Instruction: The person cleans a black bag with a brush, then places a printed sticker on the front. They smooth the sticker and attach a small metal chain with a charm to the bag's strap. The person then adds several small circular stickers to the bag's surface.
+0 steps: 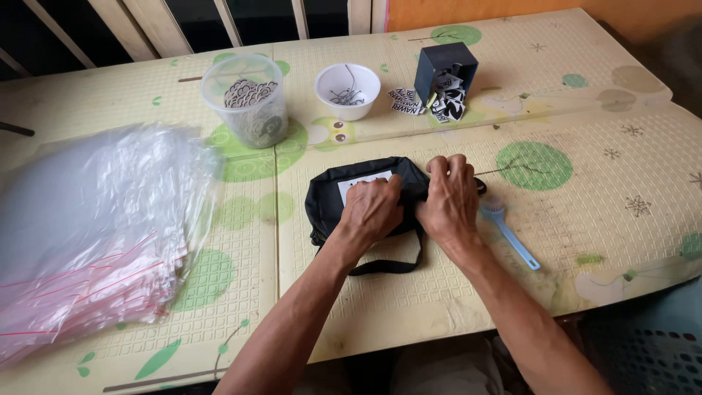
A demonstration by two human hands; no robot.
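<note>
We grip the black pouch (344, 194) with left hand (371, 208) and right hand (450, 201) closed, long axis left-right, strap toward us.

Soft, even daylight fills the view, bright enough to read all the surfaces. It seems to come from about twelve o'clock, since the arms and the tub (248, 99) cast only faint, short shadows towards six. The plastic bags (95, 227) at nine o'clock show pale glare along their creases. The mat (585, 102) is evenly lit, dimmer at the three o'clock corner. The gap behind the slats at eleven o'clock is nearly black. Focus is sharp at the centre; the edges bow slightly from the wide lens.
</note>
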